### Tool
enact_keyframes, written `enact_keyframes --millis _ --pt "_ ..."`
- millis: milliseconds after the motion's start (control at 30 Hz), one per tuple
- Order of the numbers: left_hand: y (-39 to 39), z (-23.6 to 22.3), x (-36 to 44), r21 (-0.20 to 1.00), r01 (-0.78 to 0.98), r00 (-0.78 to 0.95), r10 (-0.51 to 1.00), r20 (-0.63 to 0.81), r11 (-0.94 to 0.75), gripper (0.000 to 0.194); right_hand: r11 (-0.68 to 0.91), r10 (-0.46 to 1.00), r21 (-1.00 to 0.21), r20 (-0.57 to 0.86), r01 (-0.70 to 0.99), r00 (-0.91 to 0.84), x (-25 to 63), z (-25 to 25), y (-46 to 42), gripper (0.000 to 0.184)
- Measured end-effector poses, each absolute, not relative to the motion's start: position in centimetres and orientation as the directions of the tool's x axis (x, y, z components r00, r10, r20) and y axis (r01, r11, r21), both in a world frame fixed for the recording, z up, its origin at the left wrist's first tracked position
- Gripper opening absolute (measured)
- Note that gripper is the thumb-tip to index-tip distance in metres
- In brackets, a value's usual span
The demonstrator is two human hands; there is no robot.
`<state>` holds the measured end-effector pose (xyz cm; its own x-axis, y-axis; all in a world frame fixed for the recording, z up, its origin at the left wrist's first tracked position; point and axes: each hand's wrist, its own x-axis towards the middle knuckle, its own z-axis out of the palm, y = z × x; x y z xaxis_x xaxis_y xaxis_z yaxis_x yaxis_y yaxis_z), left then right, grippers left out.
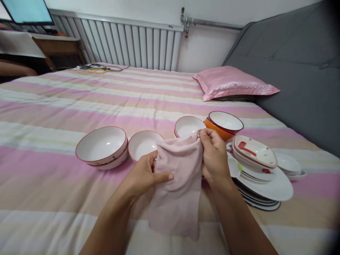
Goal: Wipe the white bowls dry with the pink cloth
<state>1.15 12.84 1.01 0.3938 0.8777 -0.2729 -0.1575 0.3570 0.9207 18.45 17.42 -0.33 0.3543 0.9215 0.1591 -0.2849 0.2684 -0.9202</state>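
Note:
A pale pink cloth [180, 184] hangs between my two hands above the bed. My left hand [146, 173] grips its left edge, with the thumb lying across the front. At the cloth's upper right corner, my right hand [214, 152] pinches the fabric. Just behind the cloth sit a red-rimmed white bowl [143, 143] and a second red-rimmed bowl [189, 125], both partly covered by it or my hands. Larger stacked white bowls [102, 145] stand to the left. Orange bowls [224, 124] are stacked beyond my right hand.
Right of my right arm is a pile of plates [278, 184] topped by oblong dishes [256, 152], with a white spoon [233, 167] beside them. Small white dishes [288, 163] lie farther right. A pink pillow [233, 83], cables [103, 68] and a radiator [127, 42] are at the back.

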Motion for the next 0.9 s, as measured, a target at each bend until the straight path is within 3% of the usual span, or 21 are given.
enact_keyframes --millis 100,200,333,500,667,800,900 --pt "12.7 1.0 0.7 0.901 -0.127 0.444 0.836 -0.323 0.415 0.031 0.21 0.93 -0.925 0.089 -0.317 0.356 18.6 -0.5 17.6 0.026" --pt "12.5 1.2 0.4 0.841 -0.242 0.5 0.805 -0.319 0.484 0.037 0.112 0.961 -0.914 0.001 -0.389 0.275 18.7 -0.4 17.7 0.03" --pt "12.2 1.6 0.3 0.72 -0.421 0.516 0.798 -0.31 0.552 0.042 -0.036 0.991 -0.86 -0.094 -0.509 0.09 18.9 -0.1 17.6 0.027" --pt "12.2 2.0 0.5 0.639 -0.552 0.501 0.826 -0.259 0.536 0.02 -0.23 0.972 -0.731 -0.147 -0.642 -0.181 19.3 0.7 17.3 0.023" --pt "12.6 2.3 0.5 0.541 -0.665 0.396 0.857 -0.329 0.515 0.02 -0.458 0.869 -0.684 -0.212 -0.567 -0.446 18.7 1.3 16.7 0.041" --pt "13.0 2.3 0.1 0.489 -0.722 0.31 0.861 -0.404 0.489 0.022 -0.558 0.784 -0.697 -0.264 -0.451 -0.561 17.9 1.2 16.1 0.041" --pt "13.1 2.3 -0.4 0.489 -0.743 0.297 0.88 -0.371 0.457 0.021 -0.568 0.743 -0.72 -0.24 -0.399 -0.625 17.6 1.0 15.6 0.035"
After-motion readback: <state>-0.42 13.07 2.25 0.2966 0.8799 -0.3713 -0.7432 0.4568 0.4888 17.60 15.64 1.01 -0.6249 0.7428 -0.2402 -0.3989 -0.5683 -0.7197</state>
